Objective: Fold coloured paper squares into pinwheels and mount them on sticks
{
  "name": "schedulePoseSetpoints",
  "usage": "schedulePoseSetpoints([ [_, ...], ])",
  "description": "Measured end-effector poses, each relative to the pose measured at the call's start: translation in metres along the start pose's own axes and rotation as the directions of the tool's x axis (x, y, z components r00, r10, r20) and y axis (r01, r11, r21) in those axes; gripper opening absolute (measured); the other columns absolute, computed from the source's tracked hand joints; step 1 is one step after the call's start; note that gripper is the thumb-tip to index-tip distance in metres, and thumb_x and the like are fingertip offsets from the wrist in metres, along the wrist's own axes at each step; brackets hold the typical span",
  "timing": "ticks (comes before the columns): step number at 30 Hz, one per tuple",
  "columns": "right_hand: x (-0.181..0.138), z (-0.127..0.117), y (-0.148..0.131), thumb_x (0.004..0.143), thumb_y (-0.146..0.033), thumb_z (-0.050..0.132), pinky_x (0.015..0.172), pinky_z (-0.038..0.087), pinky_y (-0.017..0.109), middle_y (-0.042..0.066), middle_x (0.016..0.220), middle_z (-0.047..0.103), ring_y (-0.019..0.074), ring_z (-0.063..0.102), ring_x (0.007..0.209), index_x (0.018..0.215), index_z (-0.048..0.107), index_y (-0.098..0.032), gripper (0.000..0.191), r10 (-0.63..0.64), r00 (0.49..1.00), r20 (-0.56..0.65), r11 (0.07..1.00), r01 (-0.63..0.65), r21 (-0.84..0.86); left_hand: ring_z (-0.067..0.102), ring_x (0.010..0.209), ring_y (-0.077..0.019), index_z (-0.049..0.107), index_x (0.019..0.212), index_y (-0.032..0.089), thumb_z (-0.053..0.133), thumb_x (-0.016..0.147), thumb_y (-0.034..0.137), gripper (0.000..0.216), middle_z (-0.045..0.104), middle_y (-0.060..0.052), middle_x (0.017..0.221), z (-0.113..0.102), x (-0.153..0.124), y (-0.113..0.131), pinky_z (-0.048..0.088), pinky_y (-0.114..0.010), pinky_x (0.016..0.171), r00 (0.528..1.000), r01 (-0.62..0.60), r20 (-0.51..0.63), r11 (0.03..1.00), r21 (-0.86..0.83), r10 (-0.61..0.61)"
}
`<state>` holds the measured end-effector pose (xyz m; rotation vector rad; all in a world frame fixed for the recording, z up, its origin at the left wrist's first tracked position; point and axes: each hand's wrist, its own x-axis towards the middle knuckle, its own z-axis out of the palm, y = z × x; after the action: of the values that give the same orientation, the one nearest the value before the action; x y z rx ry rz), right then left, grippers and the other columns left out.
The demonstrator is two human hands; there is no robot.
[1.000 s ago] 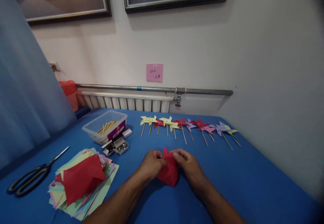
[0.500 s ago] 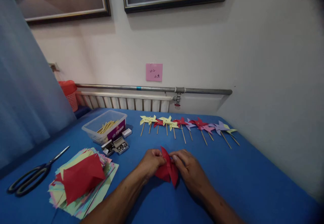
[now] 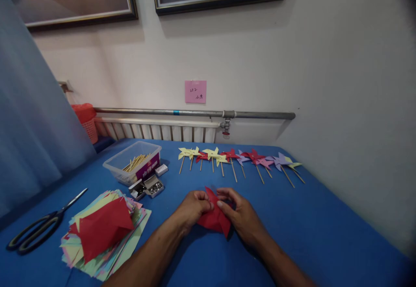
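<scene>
A folded piece of red paper (image 3: pixel 215 222) lies on the blue tablecloth (image 3: pixel 305 226) between my two hands. My left hand (image 3: pixel 191 208) pinches its left side with curled fingers. My right hand (image 3: pixel 240 217) grips its right side, with the fingertips bent onto the paper's top fold. Both hands are closed on the paper near the middle of the table. A row of finished paper pinwheels (image 3: pixel 238 160) on wooden sticks lies farther back, yellow, red and purple.
A stack of coloured paper sheets (image 3: pixel 102 233) with a red sheet on top sits at the left. Black scissors (image 3: pixel 39 228) lie at the far left. A clear plastic box of wooden sticks (image 3: pixel 133 163) and small boxes of pins (image 3: pixel 150 186) stand behind the stack. A radiator (image 3: pixel 156 131) runs along the wall.
My fingers have shifted on the red paper, folding its points toward the centre. The view has drifted slightly, so everything sits a little further left.
</scene>
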<state>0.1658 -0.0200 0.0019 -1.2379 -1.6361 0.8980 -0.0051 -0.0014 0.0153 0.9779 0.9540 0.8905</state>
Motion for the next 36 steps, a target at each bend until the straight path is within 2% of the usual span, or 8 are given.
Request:
schedulePoseSetpoints([
  [7, 0.000, 0.009, 0.008, 0.086, -0.037, 0.061, 0.076, 0.054, 0.034, 0.004, 0.088, 0.073, 0.0221, 0.069, 0.083, 0.108, 0.067, -0.021, 0.029, 0.052, 0.997, -0.057, 0.994, -0.046, 0.097, 0.037, 0.045, -0.0061, 0.052, 0.059, 0.018, 0.068, 0.051, 0.023, 0.019, 0.049, 0.005, 0.050, 0.000, 0.006, -0.012, 0.025, -0.022, 0.050, 1.000, -0.023, -0.021, 1.000, -0.006, 0.023],
  [11, 0.000, 0.012, 0.008, 0.085, -0.041, 0.062, 0.075, 0.053, 0.033, 0.004, 0.089, 0.072, 0.0218, 0.068, 0.083, 0.105, 0.067, -0.020, 0.029, 0.064, 0.992, -0.108, 0.995, -0.055, 0.087, 0.037, 0.045, -0.0060, 0.049, 0.059, 0.019, 0.070, 0.052, 0.025, 0.022, 0.049, 0.006, 0.050, 0.000, 0.010, -0.018, 0.026, -0.022, 0.050, 0.998, -0.034, -0.057, 0.999, -0.014, 0.033],
  [17, -0.002, 0.013, 0.001, 0.083, -0.041, 0.063, 0.075, 0.053, 0.031, 0.005, 0.091, 0.072, 0.0217, 0.068, 0.084, 0.101, 0.068, -0.022, 0.027, 0.067, 0.990, -0.122, 0.994, -0.055, 0.094, 0.040, 0.046, -0.0070, 0.052, 0.062, 0.018, 0.075, 0.052, 0.026, 0.026, 0.051, 0.005, 0.051, 0.003, 0.009, -0.018, 0.028, -0.023, 0.050, 0.993, -0.023, -0.113, 0.999, -0.026, 0.020],
  [24, -0.001, 0.017, 0.009, 0.085, -0.042, 0.060, 0.070, 0.054, 0.031, 0.004, 0.087, 0.072, 0.0210, 0.069, 0.078, 0.101, 0.064, -0.022, 0.027, 0.093, 0.985, -0.145, 0.990, -0.076, 0.121, 0.039, 0.047, -0.0066, 0.051, 0.062, 0.018, 0.084, 0.053, 0.040, 0.040, 0.051, 0.005, 0.052, 0.006, 0.006, -0.017, 0.028, -0.023, 0.050, 0.995, -0.035, -0.091, 0.999, -0.038, 0.031],
  [29, 0.001, 0.015, 0.015, 0.085, -0.044, 0.061, 0.069, 0.055, 0.033, 0.005, 0.089, 0.073, 0.0225, 0.070, 0.078, 0.101, 0.063, -0.022, 0.028, 0.089, 0.982, -0.168, 0.985, -0.062, 0.160, 0.049, 0.051, -0.0101, 0.060, 0.067, 0.015, 0.082, 0.055, 0.038, 0.033, 0.060, 0.000, 0.058, 0.005, 0.006, -0.014, 0.035, -0.025, 0.055, 0.991, -0.019, -0.135, 0.999, -0.034, 0.014],
  [36, 0.000, 0.014, 0.011, 0.089, -0.043, 0.058, 0.071, 0.055, 0.034, 0.005, 0.088, 0.074, 0.0233, 0.071, 0.078, 0.102, 0.063, -0.022, 0.025, 0.067, 0.980, -0.190, 0.996, -0.055, 0.065, 0.043, 0.046, -0.0084, 0.059, 0.060, 0.016, 0.077, 0.055, 0.026, 0.022, 0.056, 0.002, 0.051, 0.005, 0.010, -0.017, 0.030, -0.024, 0.051, 0.985, -0.051, -0.167, 0.998, 0.030, 0.055],
])
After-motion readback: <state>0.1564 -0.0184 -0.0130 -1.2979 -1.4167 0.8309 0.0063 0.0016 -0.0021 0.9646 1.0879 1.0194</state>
